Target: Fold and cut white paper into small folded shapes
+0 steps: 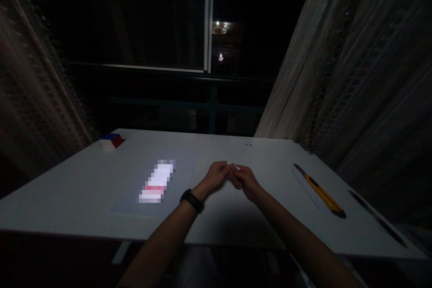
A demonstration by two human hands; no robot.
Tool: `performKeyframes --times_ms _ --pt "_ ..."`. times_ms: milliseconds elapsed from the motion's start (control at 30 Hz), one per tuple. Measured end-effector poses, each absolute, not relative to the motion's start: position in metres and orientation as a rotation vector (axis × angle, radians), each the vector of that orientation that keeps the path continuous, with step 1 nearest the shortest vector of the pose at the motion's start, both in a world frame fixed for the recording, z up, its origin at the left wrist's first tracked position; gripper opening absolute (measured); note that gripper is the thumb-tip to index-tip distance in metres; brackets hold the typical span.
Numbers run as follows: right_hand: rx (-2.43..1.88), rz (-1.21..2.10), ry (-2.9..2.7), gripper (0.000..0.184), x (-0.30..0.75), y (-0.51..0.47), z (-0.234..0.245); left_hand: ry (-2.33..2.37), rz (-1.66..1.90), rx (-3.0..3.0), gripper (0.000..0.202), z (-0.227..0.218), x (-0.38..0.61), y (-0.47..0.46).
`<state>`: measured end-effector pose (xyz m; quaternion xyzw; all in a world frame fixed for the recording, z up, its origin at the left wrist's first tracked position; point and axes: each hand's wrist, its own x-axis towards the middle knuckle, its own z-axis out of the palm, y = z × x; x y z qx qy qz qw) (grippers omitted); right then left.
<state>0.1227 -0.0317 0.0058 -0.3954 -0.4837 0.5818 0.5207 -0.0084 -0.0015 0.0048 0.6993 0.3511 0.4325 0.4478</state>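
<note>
My left hand [218,174] and my right hand [245,181] meet above the middle of the white table [219,146]. Between their pinched fingertips is a small white piece [233,166] that looks like paper; its exact shape is too small and dim to make out. A dark band circles my left wrist. To the right of my hands lies a yellow and black utility knife [319,191], with a thin white strip [307,189] along its left side. Left of my hands, a lit screen, blurred into blocks [158,181], rests on a pale sheet [126,202].
A puzzle cube [111,141] with blue, red and white sides sits at the far left corner. Tiny dark-marked scraps [249,144] lie near the back edge. A long dark object [377,218] lies along the right edge. Curtains [303,49] hang beside a dark window.
</note>
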Motion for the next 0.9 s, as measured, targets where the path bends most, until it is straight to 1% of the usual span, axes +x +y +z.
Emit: performKeyframes --times_ms 233,333,467,667,733,900 --pt "-1.034 1.188 -1.235 0.042 0.122 -0.029 0.005 0.858 1.102 1.737 0.045 0.006 -0.009 -0.001" --pt "-1.074 1.053 -1.332 0.042 0.125 -0.026 0.005 0.870 1.104 1.689 0.047 0.008 -0.008 -0.003" --pt "-1.143 0.982 -1.429 0.041 0.130 -0.025 0.006 0.858 1.076 1.664 0.052 0.008 -0.009 -0.005" --pt "-1.185 0.684 -1.595 0.028 0.132 -0.027 0.006 0.929 1.134 1.698 0.055 0.004 -0.010 0.000" --pt "-1.202 0.623 -1.609 0.027 0.132 -0.028 0.005 0.966 1.156 1.681 0.054 0.004 -0.010 0.001" --pt "-1.249 0.566 -1.543 0.044 0.133 -0.026 0.003 1.006 1.224 1.672 0.046 0.007 -0.010 0.002"
